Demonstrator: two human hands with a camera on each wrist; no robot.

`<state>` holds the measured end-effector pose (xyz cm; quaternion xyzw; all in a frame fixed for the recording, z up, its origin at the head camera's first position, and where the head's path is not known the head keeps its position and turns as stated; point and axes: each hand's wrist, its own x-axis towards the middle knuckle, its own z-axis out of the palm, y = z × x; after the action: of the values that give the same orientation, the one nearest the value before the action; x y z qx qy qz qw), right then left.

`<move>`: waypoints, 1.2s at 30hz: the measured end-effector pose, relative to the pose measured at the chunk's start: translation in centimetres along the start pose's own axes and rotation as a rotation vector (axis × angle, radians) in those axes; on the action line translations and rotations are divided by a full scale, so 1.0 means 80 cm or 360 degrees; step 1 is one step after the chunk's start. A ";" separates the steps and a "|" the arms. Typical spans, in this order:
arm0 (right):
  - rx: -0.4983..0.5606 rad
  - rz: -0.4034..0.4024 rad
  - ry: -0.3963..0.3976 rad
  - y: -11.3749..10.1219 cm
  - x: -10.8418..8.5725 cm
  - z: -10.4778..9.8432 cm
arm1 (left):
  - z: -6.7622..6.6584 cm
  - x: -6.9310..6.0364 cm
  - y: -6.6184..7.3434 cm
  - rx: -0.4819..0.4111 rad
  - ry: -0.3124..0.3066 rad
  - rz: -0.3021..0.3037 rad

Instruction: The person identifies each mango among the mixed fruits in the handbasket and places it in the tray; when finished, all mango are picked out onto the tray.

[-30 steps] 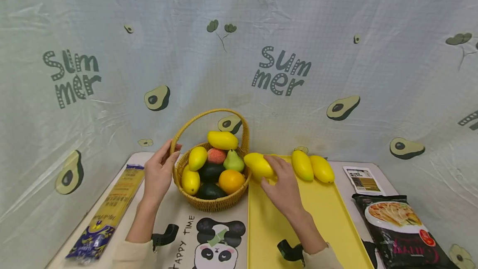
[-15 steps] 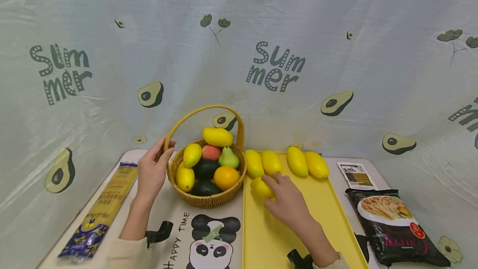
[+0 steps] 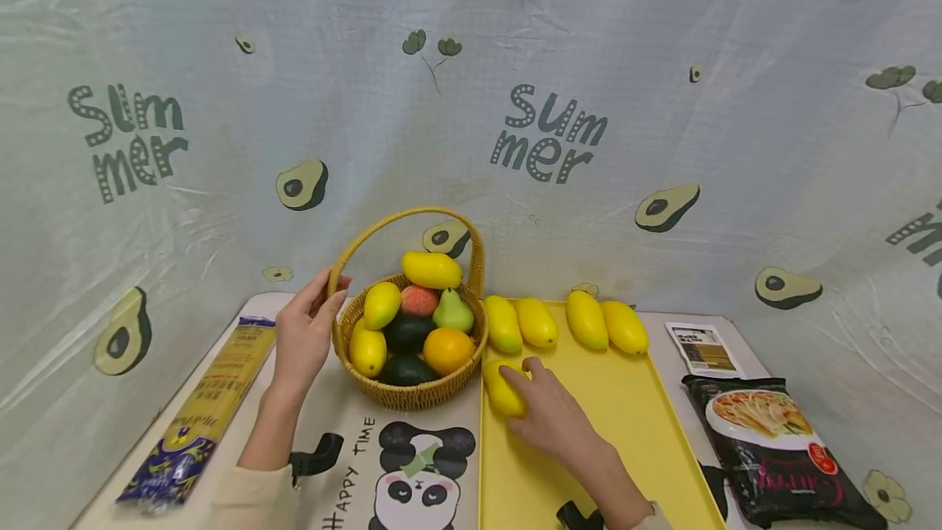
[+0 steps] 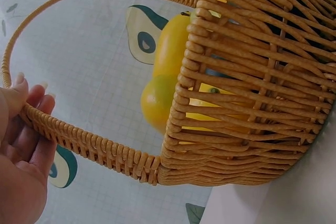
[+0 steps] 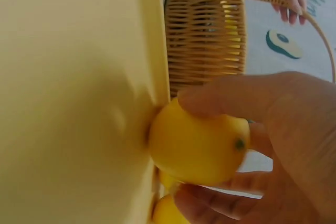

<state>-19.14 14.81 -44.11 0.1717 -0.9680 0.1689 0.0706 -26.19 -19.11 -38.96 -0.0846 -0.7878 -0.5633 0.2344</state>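
Observation:
My left hand [image 3: 303, 342] holds the handle of the wicker basket [image 3: 421, 396] between thumb and fingers; the left wrist view shows this hand [image 4: 23, 150] at the handle [image 4: 100, 148]. The basket holds yellow mangoes, a peach, a pear, an orange and dark avocados. My right hand [image 3: 555, 415] grips a yellow mango [image 3: 504, 389] at the left edge of the yellow tray [image 3: 611, 432]. In the right wrist view, thumb and fingers lie around that mango [image 5: 199, 142], low by the tray surface [image 5: 68, 98]. Behind it, two pairs of mangoes [image 3: 537, 323] lie along the tray's far end.
Left of the basket lies a long noodle packet [image 3: 202, 411]. To the tray's right are a small white packet [image 3: 704, 349] and a black food bag [image 3: 783, 448]. A panda print [image 3: 419, 485] marks the cloth before the basket. A patterned curtain [image 3: 368, 121] stands behind.
A mango from my right hand now lies beside another at the tray's far left. The right hand has taken hold of a nearer mango and shifted it left. My left hand stays on the handle.

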 end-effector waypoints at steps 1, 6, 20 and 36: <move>0.0019 -0.0008 -0.0017 -0.001 0.000 0.001 | 0.001 0.000 0.001 -0.0004 -0.0002 0.0004; 0.0118 0.0005 -0.0091 -0.006 0.003 0.003 | 0.002 0.002 0.000 0.0009 0.0002 -0.0007; 0.0095 0.0118 0.0025 -0.004 0.013 0.007 | 0.003 0.001 0.001 0.0008 0.0013 -0.0010; 0.0356 0.0045 0.0352 -0.017 0.080 -0.009 | 0.005 0.002 -0.002 0.0025 0.0057 0.0035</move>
<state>-24.52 11.89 -41.78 0.1451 -0.9318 0.2945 0.1548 -26.46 -18.82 -39.13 -0.0814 -0.7869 -0.5558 0.2553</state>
